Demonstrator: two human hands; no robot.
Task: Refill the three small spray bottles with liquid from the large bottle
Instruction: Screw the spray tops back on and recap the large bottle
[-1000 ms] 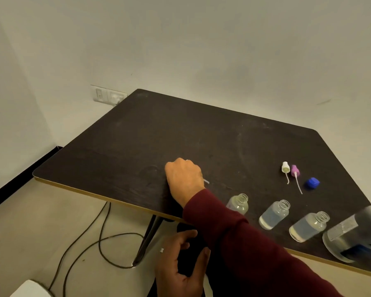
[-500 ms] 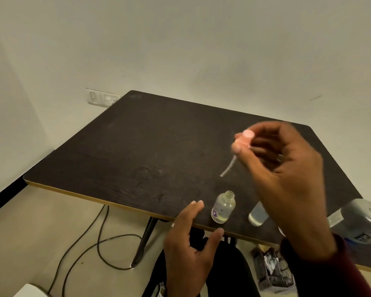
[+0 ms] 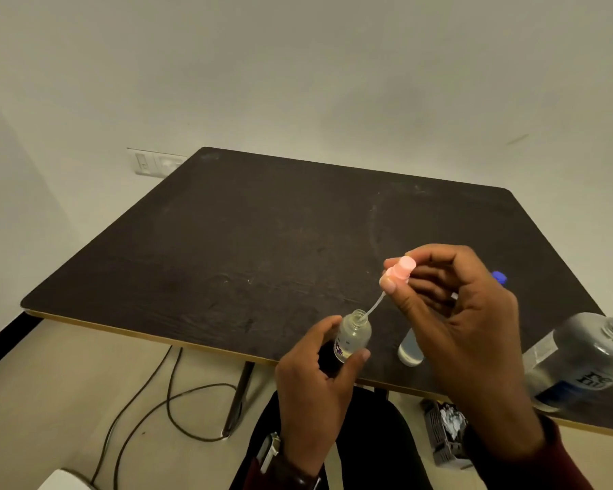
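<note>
Since a moment ago, the left hand [image 3: 312, 380] has risen to grip the small clear plastic spray bottle [image 3: 354, 337] at the near edge of the dark desk [image 3: 262, 242], while the right hand [image 3: 453, 313] pinches the pink spray cap [image 3: 400, 272], its thin dip tube [image 3: 373, 308] entering the bottle's open neck. The large clear bottle [image 3: 581, 362] stands at far right.

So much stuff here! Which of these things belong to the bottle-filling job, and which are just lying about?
Part of the job:
small spray bottle, held by the left hand
pink spray pump, pinched by the right hand
second small bottle
large bottle
blue cap

Just lying about:
cables on the floor
wall socket
grey crate
</note>
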